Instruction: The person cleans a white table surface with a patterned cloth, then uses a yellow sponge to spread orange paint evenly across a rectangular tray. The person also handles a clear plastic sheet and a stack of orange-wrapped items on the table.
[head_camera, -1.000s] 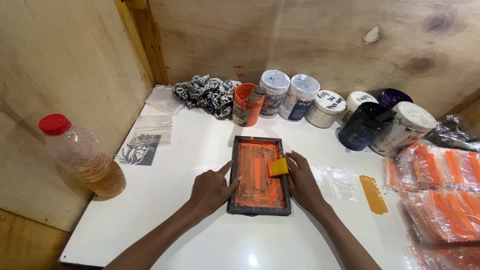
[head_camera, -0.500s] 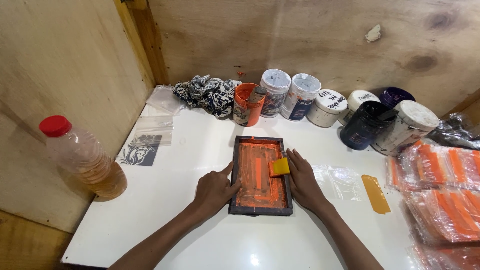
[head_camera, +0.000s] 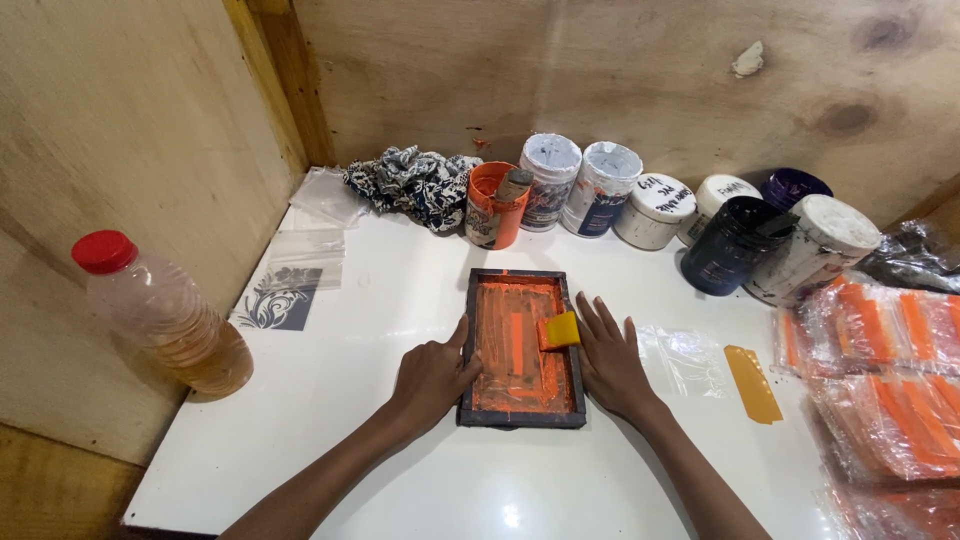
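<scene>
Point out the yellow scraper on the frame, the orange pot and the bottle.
Yellow scraper (head_camera: 561, 330), head view, on its flat blade.
Orange pot (head_camera: 493, 215), head view, on its side wall.
Bottle (head_camera: 165, 318), head view, on its clear body.

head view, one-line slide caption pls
Two hands steady an orange-inked frame with a yellow squeegee on it.
</scene>
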